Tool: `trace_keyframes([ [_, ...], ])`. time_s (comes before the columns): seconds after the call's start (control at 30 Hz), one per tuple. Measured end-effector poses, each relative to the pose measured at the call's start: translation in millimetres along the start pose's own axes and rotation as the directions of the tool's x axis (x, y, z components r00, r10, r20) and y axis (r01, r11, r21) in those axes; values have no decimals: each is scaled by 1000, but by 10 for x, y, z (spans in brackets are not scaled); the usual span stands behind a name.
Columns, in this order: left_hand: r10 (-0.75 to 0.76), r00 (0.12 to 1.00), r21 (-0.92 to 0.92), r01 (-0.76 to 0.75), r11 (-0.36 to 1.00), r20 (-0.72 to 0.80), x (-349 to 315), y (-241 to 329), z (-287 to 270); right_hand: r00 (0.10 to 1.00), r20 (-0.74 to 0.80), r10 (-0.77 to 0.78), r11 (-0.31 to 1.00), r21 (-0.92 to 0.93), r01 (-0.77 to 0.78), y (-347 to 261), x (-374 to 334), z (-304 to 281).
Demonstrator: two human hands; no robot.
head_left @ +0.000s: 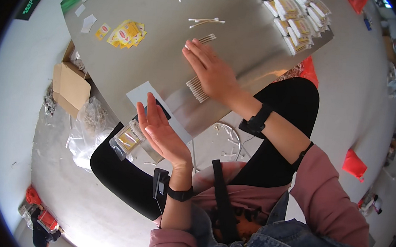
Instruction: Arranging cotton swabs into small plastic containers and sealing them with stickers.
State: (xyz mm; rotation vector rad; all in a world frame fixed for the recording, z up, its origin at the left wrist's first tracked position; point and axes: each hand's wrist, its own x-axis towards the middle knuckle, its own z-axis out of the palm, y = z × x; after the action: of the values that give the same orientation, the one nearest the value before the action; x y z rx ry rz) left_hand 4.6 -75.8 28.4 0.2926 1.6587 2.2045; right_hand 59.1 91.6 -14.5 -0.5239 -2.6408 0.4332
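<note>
My right hand (214, 73) is stretched flat, palm down, over a row of cotton swabs (197, 89) on the metal table (160, 68). Swab ends show on both sides of it; the hand hides the middle. Nearer me, at the table's front edge, my left hand (164, 137) is turned palm up with its fingers extended and nothing in it. Beside that hand is a clear bag of cotton swabs (128, 138) with a yellow label; I cannot tell whether they touch. A white sheet (139, 91) and a dark flat object (164, 107) lie partly behind its fingers.
Loose swabs (207, 21) lie farther back. Yellow label cards (126, 33) are piled at the left, and filled swab packs (301, 24) are stacked at the far right. A cardboard box (71, 89) and a plastic bag (89, 123) stand beside the table's left edge.
</note>
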Motion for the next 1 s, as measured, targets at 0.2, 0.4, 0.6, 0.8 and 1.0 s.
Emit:
trace_keyframes([
  [0.2,28,1000,9,-28,1000,2,79,68,-288,999,-38,-39,999,8,40,-497,113,268],
  [0.4,26,999,-17,-25,1000,41,208,-23,-408,988,-114,103,976,201,-79,-653,164,343],
  [0.6,42,998,-29,-41,999,40,162,46,-543,883,-280,376,885,391,-253,-411,-95,-166],
  [0.8,-13,999,95,9,995,47,82,63,-524,835,-199,513,806,446,-389,-311,-472,-453],
  [1.0,138,890,619,-406,672,435,116,-1,-441,833,-180,523,801,437,-409,-365,-508,-341],
])
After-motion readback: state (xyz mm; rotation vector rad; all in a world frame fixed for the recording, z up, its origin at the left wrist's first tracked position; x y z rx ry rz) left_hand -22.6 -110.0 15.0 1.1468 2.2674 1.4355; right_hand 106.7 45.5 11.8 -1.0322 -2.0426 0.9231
